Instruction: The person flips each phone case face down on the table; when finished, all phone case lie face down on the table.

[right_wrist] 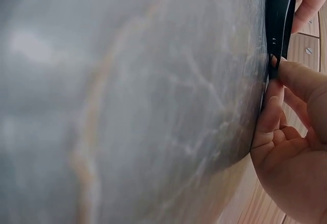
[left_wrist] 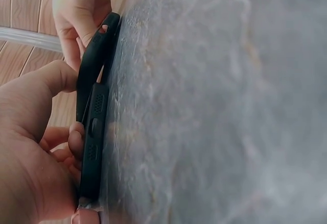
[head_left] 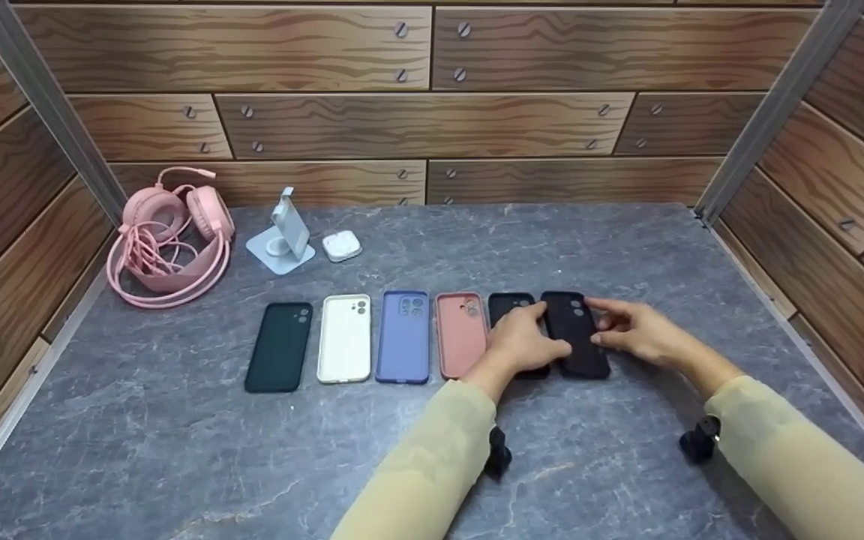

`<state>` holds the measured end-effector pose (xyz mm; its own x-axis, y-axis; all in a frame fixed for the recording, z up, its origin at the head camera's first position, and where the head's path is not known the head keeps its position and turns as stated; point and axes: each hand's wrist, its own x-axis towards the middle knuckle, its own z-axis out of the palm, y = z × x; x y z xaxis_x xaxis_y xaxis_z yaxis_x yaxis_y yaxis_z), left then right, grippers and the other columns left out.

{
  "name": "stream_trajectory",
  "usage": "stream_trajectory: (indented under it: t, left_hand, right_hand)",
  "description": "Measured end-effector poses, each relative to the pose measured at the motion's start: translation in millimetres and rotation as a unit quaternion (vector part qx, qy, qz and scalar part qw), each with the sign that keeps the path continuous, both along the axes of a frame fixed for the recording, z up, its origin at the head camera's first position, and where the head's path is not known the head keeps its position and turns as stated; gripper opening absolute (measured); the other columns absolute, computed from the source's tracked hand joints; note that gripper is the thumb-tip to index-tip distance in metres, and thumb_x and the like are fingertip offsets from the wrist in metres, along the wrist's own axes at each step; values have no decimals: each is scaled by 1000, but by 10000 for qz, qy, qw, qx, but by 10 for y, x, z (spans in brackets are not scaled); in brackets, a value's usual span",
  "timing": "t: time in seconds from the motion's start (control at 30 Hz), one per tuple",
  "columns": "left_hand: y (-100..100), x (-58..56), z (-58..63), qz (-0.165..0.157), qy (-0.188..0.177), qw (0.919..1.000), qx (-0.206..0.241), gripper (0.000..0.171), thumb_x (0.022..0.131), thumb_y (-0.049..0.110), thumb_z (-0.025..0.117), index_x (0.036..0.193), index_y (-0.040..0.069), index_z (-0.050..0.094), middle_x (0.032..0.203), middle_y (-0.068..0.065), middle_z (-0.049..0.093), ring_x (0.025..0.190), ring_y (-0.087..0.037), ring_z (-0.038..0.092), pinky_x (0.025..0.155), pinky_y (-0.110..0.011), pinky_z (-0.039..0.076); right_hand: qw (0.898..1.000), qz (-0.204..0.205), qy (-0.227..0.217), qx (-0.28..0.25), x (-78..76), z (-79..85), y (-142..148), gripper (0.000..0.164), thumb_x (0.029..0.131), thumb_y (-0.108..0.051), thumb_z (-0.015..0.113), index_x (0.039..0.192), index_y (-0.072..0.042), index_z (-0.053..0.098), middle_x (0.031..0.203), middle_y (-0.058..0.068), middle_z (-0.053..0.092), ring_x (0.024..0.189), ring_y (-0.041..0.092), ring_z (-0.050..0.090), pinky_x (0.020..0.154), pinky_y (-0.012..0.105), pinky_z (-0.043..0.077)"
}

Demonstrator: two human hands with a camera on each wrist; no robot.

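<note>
At the right end of a row of phone cases, a black phone case [head_left: 573, 341] lies between both hands, inner side up. My right hand [head_left: 646, 334] pinches its right edge with thumb and fingers. My left hand [head_left: 516, 341] holds its left side, thumb low and fingertips near the top corner. In the left wrist view this black case [left_wrist: 93, 63] tilts, one end raised over the neighbouring black phone case [left_wrist: 92, 152]. That neighbour is partly hidden under the left hand in the head view. Beside it lies a pink phone case [head_left: 460, 337], its lower corner near the left wrist.
Farther left lie a blue-purple phone case [head_left: 403, 345], a white one [head_left: 344, 345] and a dark green one [head_left: 279, 352]. Behind them are a small white square case [head_left: 341, 245], a white folding stand [head_left: 289, 229] and a pink headset [head_left: 211, 217]. Wood-patterned walls enclose the grey marbled table [head_left: 177, 450].
</note>
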<state>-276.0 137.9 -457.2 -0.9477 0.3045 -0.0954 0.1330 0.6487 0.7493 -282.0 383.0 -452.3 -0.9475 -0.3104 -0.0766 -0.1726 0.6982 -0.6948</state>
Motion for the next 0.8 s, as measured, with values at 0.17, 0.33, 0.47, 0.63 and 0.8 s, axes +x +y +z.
stream_trajectory:
  t: [0.17,0.33,0.47,0.63,0.8]
  left_hand:
    - [-20,13,-30,-71,111,9998,139,82,87,37,84,161,24,50,154,1,57,141,-20,53,112,-38,46]
    - [-30,0,-33,-206,299,9992,152,85,85,34,85,162,29,48,134,1,68,129,-16,59,103,-36,50]
    - [-36,4,-33,-194,361,9991,142,85,85,33,84,162,31,47,135,0,67,144,-19,49,111,-39,46]
    - [-44,17,-36,-209,424,9985,293,85,86,30,84,162,30,47,132,7,66,143,-17,50,109,-36,46]
    - [-36,14,-56,-290,348,9973,575,84,87,28,85,162,27,47,119,15,66,117,-8,60,98,-28,48]
  right_hand:
    - [10000,15,26,-15,15,-13,-3,70,97,-9,78,157,6,44,109,16,67,92,21,62,75,20,51]
    - [10000,-59,-22,-40,7,-2,-2,70,98,-9,77,157,6,44,110,17,66,91,21,62,74,20,50]
    - [9999,-79,-63,-39,2,3,-18,70,99,-10,77,157,6,43,110,17,66,92,21,61,75,20,50]
    - [10000,-53,-48,-47,1,6,-32,70,99,-11,77,157,7,43,108,16,66,91,21,61,74,21,50]
    - [10000,-42,-39,20,10,7,-28,69,99,-11,76,157,7,44,106,14,66,90,20,60,73,21,48]
